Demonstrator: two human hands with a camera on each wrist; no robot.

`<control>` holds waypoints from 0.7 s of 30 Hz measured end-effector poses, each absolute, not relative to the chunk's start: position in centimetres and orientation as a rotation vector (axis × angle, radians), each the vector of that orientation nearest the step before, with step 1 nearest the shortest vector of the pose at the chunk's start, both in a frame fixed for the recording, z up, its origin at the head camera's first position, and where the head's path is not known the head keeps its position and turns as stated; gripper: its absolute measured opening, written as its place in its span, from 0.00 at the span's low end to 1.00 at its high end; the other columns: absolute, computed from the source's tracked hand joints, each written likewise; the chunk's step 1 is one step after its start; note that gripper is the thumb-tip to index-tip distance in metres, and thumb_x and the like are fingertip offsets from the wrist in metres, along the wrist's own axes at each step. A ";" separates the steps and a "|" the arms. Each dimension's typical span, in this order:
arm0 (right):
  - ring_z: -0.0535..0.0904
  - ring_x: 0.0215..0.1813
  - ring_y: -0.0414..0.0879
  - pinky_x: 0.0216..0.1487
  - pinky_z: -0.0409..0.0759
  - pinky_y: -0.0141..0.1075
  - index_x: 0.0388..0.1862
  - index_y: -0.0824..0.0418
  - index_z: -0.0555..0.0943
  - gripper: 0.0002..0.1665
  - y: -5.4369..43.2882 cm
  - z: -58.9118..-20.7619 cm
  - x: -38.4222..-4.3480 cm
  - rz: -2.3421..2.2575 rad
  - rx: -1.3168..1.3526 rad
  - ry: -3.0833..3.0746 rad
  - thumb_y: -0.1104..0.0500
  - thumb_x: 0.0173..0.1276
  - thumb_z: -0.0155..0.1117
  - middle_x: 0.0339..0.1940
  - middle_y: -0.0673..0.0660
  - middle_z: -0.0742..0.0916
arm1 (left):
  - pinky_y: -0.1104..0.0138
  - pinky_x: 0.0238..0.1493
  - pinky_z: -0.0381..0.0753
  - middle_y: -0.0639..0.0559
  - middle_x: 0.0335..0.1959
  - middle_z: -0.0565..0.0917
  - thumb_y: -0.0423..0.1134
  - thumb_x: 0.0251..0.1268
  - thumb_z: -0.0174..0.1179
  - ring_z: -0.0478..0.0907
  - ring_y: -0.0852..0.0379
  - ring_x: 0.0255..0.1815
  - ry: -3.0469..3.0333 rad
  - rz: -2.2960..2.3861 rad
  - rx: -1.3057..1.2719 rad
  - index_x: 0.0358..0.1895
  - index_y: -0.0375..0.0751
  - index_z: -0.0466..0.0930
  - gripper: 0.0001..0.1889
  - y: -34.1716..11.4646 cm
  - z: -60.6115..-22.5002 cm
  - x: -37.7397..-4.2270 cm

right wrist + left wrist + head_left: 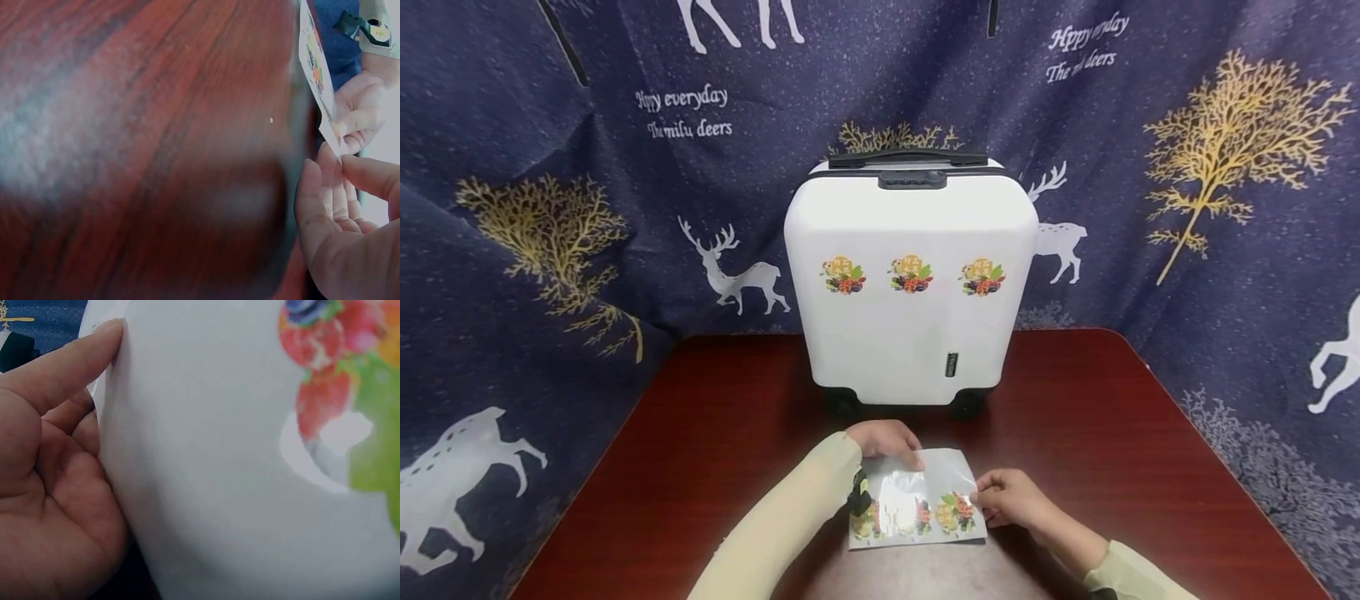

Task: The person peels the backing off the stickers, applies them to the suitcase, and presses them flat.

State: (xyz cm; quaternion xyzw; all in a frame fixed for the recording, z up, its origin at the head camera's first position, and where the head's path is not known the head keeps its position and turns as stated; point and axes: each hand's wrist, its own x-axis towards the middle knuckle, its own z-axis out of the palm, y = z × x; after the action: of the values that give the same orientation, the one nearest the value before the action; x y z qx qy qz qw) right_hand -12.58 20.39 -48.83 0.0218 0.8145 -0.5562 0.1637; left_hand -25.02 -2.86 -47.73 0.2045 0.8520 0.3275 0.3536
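A glossy white sheet of fruit stickers (947,471) is held up just above the table, with fruit pictures along its near side. My left hand (887,439) grips its far left edge, thumb over the face; in the left wrist view the thumb (94,353) lies along the border and the other fingers are behind the sheet. At the sheet's right edge, my right hand (1011,497) pinches it between thumb and fingers. The right wrist view catches the sheet (317,69) nearly edge-on between both hands.
Behind the hands stands a white suitcase (910,333) with a black handle (906,157) and three fruit stickers (912,273) in a row on its front. The dark red table (715,450) carries it. A blue deer-print cloth (760,167) hangs at the back and sides.
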 end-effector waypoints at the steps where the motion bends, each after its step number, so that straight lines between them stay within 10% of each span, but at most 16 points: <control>1: 0.79 0.28 0.41 0.31 0.85 0.36 0.41 0.75 0.80 0.12 20.4 -48.8 -12.6 -1.591 0.070 2.324 0.65 0.65 0.65 0.26 0.51 0.85 | 0.67 0.42 0.80 0.50 0.39 0.88 0.38 0.63 0.69 0.80 0.58 0.36 2.202 0.858 0.521 0.46 0.39 0.89 0.11 -2.8 -47.8 -25.0; 15: 0.80 0.28 0.42 0.30 0.85 0.35 0.42 0.75 0.81 0.12 20.2 -48.7 -13.3 -1.626 0.181 2.416 0.65 0.64 0.64 0.27 0.53 0.86 | 0.66 0.34 0.81 0.49 0.37 0.89 0.39 0.62 0.69 0.82 0.58 0.31 2.144 1.020 0.421 0.48 0.39 0.88 0.13 -3.4 -48.1 -24.6; 21: 0.81 0.29 0.42 0.31 0.85 0.36 0.42 0.75 0.81 0.12 20.2 -48.5 -13.6 -1.614 0.146 2.452 0.66 0.65 0.64 0.29 0.54 0.86 | 0.58 0.54 0.83 0.43 0.58 0.86 0.40 0.64 0.66 0.82 0.53 0.48 2.154 1.069 0.437 0.61 0.38 0.83 0.22 -3.7 -47.3 -24.2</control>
State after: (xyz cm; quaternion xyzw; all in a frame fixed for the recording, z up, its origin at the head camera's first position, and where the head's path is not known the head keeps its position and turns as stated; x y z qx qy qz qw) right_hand -13.58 20.18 -48.50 0.0494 0.8300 -0.5464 0.1010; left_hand -24.19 -3.70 -47.29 0.1680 0.8283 0.4111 0.3415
